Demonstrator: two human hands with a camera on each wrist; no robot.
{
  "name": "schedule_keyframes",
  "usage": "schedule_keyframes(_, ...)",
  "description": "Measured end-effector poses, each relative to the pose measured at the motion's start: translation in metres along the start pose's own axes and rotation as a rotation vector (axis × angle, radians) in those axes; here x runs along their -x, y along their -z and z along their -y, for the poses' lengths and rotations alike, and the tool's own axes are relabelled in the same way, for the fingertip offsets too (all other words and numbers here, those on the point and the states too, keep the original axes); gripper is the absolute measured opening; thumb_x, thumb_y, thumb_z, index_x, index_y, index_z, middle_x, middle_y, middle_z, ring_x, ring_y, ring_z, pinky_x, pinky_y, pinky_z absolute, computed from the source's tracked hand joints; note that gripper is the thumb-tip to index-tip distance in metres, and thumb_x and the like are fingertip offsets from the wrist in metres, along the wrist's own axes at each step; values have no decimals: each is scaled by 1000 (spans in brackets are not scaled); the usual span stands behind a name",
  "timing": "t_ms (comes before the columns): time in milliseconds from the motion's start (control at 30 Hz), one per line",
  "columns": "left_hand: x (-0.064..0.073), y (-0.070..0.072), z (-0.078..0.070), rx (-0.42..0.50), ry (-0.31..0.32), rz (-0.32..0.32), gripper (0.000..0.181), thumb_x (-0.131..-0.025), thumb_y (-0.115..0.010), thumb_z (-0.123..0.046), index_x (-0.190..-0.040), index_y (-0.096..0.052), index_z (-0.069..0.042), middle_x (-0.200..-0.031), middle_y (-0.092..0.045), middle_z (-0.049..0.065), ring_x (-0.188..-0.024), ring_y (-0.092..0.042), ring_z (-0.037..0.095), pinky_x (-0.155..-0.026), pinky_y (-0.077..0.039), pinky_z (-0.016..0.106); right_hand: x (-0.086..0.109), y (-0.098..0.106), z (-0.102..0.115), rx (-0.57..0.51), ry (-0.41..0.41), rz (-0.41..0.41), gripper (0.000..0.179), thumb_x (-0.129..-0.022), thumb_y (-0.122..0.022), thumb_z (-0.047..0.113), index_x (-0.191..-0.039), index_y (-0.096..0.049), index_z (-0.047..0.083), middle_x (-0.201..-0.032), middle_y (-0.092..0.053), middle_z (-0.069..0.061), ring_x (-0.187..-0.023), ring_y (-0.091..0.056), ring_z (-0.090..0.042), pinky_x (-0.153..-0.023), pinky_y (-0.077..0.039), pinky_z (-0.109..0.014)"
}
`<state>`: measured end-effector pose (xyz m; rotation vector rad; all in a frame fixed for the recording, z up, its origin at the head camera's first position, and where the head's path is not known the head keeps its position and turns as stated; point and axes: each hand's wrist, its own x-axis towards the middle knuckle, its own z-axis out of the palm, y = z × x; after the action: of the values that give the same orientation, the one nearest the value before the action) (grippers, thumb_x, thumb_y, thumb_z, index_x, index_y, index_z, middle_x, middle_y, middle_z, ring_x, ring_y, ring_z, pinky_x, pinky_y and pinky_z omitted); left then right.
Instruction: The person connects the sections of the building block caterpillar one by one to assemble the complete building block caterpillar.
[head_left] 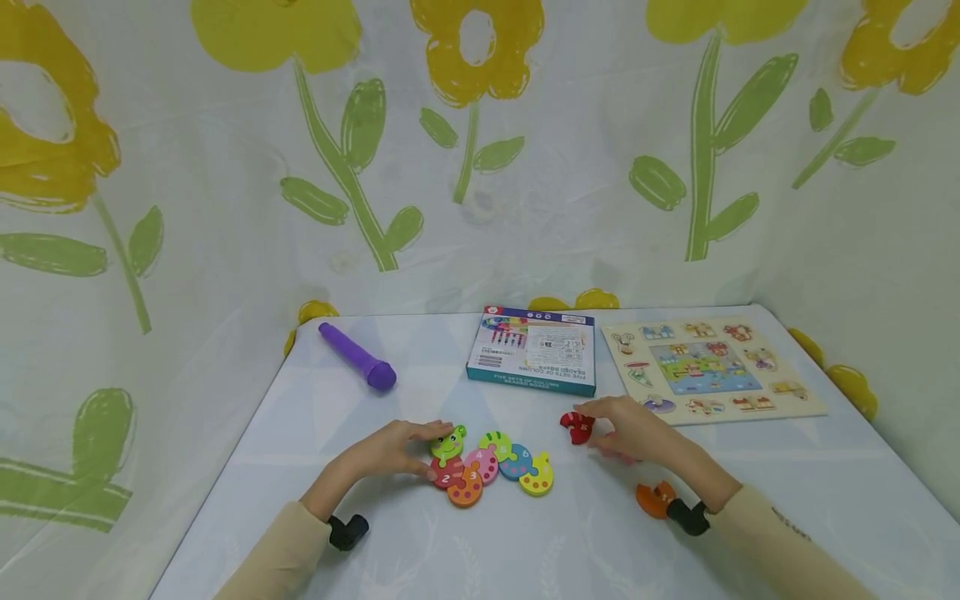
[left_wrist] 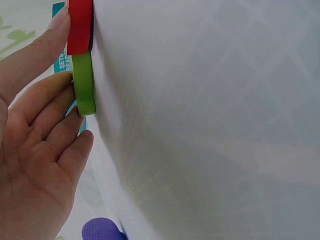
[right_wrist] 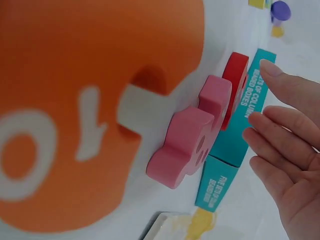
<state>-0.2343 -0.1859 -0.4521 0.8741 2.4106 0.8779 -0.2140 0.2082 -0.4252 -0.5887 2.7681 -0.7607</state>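
My left hand rests at the left end of a number caterpillar puzzle. Its thumb touches the red piece marked 2, while the other fingertips lie at the green smiling head. Joined on from there are an orange piece, a pink piece, a green piece, a blue piece and a yellow tail-like piece. My right hand reaches over loose pieces, fingertips close to a red piece. A pink piece lies under that hand, partly hidden in the head view.
An orange piece marked 10 lies beside my right wrist. Behind the puzzle sits a flat box. A purple toy microphone is at the back left, and a wooden picture puzzle board at the back right.
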Motion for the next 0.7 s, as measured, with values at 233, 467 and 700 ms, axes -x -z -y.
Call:
schedule_keyframes(233,-1,1,0,10,4,0,68,-81,-78,-17,-143,-48,-11,-148,-42,4,-139,-35,27,-110,-32,48,-6,2,-2,37,7,5,50,-81,-79,14,-128,-64,7,-124,-64,-12,-85,-62,-17,-66,-57,-28)
schedule_keyframes(467,-2,0,1,6,5,3,69,-81,-79,-17,-142,-49,-11,-148,-42,5,-138,-35,26,-110,-32,47,-13,2,-7,49,20,28,52,-81,-79,19,-129,-63,8,-124,-64,-11,-77,-59,-14,-57,-51,-20)
schedule_keyframes(700,-1,1,-1,11,5,4,69,-81,-79,-16,-142,-49,-11,-148,-42,5,-138,-35,27,-110,-32,48,-20,-1,-7,65,35,47,52,-80,-80,20,-128,-64,7,-123,-65,-10,-87,-55,-16,-65,-51,-21)
